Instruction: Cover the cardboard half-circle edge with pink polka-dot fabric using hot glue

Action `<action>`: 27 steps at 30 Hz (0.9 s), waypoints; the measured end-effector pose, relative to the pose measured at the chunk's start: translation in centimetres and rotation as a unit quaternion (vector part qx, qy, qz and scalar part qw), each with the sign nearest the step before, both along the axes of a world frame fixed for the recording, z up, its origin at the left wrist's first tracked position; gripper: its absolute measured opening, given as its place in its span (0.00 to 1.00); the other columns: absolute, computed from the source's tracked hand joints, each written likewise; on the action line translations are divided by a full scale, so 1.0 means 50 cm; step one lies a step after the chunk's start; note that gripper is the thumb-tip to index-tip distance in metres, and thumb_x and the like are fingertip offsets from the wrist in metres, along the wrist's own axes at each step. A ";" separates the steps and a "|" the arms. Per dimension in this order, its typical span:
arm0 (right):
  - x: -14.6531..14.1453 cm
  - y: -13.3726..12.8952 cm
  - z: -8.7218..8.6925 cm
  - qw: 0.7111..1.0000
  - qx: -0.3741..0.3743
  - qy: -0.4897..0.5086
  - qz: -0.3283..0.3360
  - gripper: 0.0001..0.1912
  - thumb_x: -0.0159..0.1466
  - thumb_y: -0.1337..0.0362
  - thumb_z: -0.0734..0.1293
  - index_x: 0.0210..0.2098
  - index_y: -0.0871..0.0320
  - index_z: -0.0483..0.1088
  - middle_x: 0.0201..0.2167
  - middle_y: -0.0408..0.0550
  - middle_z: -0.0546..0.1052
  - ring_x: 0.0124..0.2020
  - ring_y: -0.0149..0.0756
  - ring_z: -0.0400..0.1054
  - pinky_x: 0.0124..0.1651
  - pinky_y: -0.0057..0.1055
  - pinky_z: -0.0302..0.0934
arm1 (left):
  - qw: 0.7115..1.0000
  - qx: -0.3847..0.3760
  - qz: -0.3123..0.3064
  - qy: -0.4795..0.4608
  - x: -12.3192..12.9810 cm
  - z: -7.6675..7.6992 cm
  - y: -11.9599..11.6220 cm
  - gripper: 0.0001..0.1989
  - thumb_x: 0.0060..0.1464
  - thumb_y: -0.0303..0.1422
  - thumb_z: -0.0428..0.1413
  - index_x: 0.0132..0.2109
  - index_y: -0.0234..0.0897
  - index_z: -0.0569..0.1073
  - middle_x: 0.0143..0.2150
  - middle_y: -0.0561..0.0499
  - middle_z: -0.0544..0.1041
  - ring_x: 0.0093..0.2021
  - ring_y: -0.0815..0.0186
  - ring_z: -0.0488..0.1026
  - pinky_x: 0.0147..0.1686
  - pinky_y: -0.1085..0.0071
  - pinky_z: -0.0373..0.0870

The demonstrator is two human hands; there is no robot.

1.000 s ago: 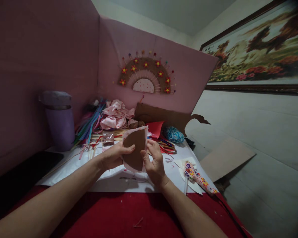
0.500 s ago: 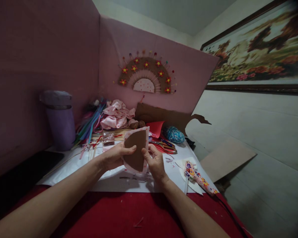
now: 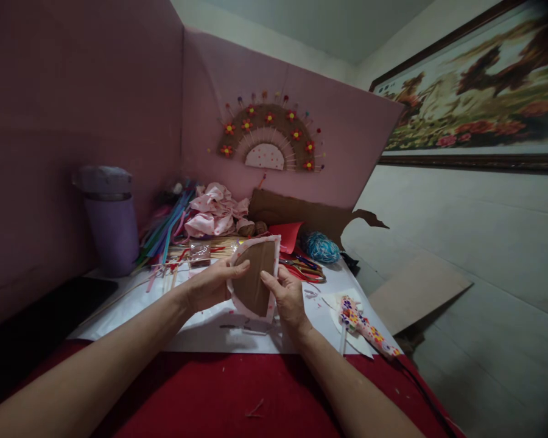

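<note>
A half-round brown cardboard piece with pink dotted fabric around its edges is held up over the white sheet. My left hand grips its curved left side, thumb on the cardboard face and fingers behind. On the straight right side, my right hand pinches the fabric edge, thumb in front. The far side of the piece is hidden. Behind it lie bundled sticks, crumpled pink fabric and red paper.
A floral glue gun with a cord lies at the right. Blue yarn and scissors are beyond my right hand. A purple tumbler stands at the left. A decorated half-ring hangs on the pink board.
The cardboard piece has shifted slightly right and tilted, showing more fabric border along its left and bottom edges. Both hands keep hold of it.
</note>
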State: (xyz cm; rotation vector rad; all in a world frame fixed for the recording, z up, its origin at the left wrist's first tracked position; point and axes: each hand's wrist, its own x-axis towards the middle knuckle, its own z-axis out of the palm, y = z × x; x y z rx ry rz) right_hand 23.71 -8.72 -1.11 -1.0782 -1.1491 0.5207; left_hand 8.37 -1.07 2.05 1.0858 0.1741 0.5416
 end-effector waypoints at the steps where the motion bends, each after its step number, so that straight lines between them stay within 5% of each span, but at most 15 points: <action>1: 0.001 0.001 -0.001 1.000 -0.002 0.005 0.001 0.13 0.56 0.57 0.69 0.37 0.58 0.76 0.33 0.48 0.77 0.38 0.41 0.69 0.41 0.35 0.64 | 1.000 -0.005 -0.007 -0.004 -0.001 0.000 0.002 0.17 0.53 0.35 0.59 0.50 0.39 0.74 0.42 0.47 0.80 0.39 0.62 0.75 0.39 0.67 0.71; 7: 0.004 0.004 -0.005 1.000 -0.006 0.007 0.004 0.13 0.56 0.57 0.69 0.37 0.58 0.77 0.33 0.48 0.78 0.38 0.41 0.69 0.40 0.35 0.65 | 0.997 -0.034 -0.071 0.003 -0.003 0.005 0.010 0.24 0.57 0.48 0.51 0.50 0.34 0.74 0.42 0.42 0.80 0.39 0.59 0.76 0.41 0.64 0.72; 14: 0.000 0.001 0.002 1.000 0.016 0.023 -0.011 0.12 0.56 0.57 0.70 0.35 0.59 0.75 0.32 0.47 0.78 0.34 0.38 0.69 0.39 0.33 0.64 | 0.998 0.059 0.022 0.028 0.002 0.003 0.012 0.27 0.58 0.47 0.49 0.59 0.37 0.66 0.51 0.38 0.76 0.44 0.54 0.76 0.41 0.59 0.72; 21: -0.006 -0.018 0.032 0.991 0.032 0.048 0.119 0.14 0.51 0.54 0.73 0.34 0.55 0.78 0.31 0.45 0.78 0.35 0.39 0.69 0.42 0.36 0.63 | 0.999 0.028 0.034 -0.014 -0.010 0.022 0.033 0.32 0.56 0.54 0.45 0.52 0.31 0.73 0.41 0.38 0.80 0.42 0.53 0.77 0.41 0.62 0.71; 27: -0.009 -0.023 0.030 0.984 -0.025 0.024 0.175 0.17 0.48 0.50 0.74 0.30 0.55 0.78 0.29 0.45 0.77 0.33 0.40 0.68 0.39 0.37 0.64 | 0.997 -0.032 -0.047 -0.046 -0.012 0.031 0.006 0.32 0.54 0.55 0.47 0.44 0.27 0.76 0.42 0.36 0.80 0.43 0.54 0.76 0.42 0.64 0.69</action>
